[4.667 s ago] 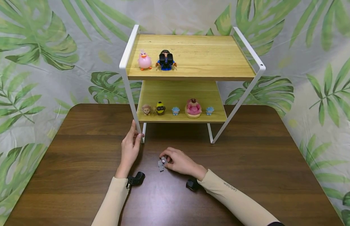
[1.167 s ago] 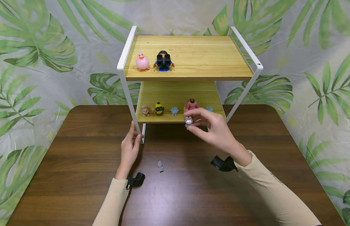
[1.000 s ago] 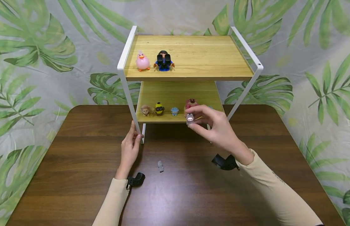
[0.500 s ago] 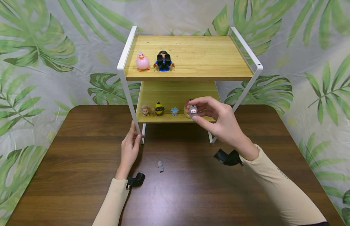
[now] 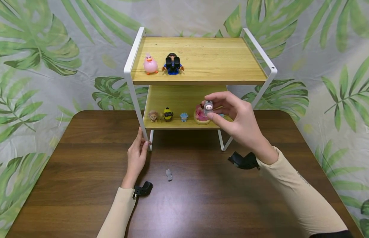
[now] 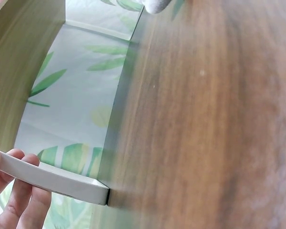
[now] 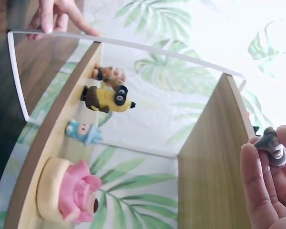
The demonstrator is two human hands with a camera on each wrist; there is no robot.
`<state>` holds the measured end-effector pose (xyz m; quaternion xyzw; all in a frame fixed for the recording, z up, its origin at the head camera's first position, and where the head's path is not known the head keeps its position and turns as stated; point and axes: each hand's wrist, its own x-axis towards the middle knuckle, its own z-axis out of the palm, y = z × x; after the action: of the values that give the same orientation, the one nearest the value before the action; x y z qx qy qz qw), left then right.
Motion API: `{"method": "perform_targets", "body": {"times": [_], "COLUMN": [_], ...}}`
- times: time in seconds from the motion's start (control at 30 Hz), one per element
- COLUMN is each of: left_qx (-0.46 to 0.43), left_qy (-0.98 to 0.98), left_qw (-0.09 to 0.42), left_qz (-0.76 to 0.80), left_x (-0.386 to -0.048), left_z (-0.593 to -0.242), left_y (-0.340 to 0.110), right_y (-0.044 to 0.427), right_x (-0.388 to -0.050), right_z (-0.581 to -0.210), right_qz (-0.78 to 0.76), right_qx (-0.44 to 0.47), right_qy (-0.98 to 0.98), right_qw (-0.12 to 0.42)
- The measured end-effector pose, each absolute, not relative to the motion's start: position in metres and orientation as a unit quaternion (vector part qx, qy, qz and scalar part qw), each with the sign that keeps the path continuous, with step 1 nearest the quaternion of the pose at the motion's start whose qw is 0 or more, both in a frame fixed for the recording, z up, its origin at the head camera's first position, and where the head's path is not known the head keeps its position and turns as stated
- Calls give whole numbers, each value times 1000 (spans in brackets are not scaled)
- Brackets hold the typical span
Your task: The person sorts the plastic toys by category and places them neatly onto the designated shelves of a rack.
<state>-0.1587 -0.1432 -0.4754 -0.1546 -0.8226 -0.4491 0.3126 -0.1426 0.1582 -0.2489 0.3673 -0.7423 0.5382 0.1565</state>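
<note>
My right hand (image 5: 241, 119) pinches a small grey figurine (image 5: 208, 107) with a pale face between thumb and fingers, in front of the lower shelf (image 5: 172, 96). Behind it, a pink bear figurine (image 5: 201, 115) is partly hidden. In the right wrist view the grey figurine (image 7: 272, 147) sits between the fingertips, close to the upper board's edge. My left hand (image 5: 137, 155) holds the white front leg (image 5: 136, 102) of the shelf rack at its lower left. The left wrist view shows fingers (image 6: 34, 210) curled round that white bar (image 6: 62, 183).
A small flat grey piece (image 5: 169, 175) lies on the brown table (image 5: 92, 185). On the lower shelf stand a brown figurine (image 5: 153, 116), a yellow one (image 5: 167, 114) and a blue one (image 5: 184, 117). A pink duck (image 5: 150, 64) and a dark blue figure (image 5: 173, 64) occupy the upper shelf (image 5: 214, 62).
My right hand has picked the grey figurine up from the table and carried it up and right, to in front of the lower shelf. The left hand stays on the rack leg.
</note>
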Motion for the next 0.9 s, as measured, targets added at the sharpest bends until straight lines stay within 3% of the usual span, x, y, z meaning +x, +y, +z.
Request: {"method": "perform_targets", "body": {"times": [0.9], "left_qx": [-160], "left_qy": [-819], "left_qw": [319], "left_qz": [-449], "left_x": [-159], "left_z": [-476], "left_y": [-143], "right_y": [155], "right_x": [-160], "right_z": [-216], "right_qz": [520], "right_qx": [395], "right_qy": [-723], "right_qw": [224]}}
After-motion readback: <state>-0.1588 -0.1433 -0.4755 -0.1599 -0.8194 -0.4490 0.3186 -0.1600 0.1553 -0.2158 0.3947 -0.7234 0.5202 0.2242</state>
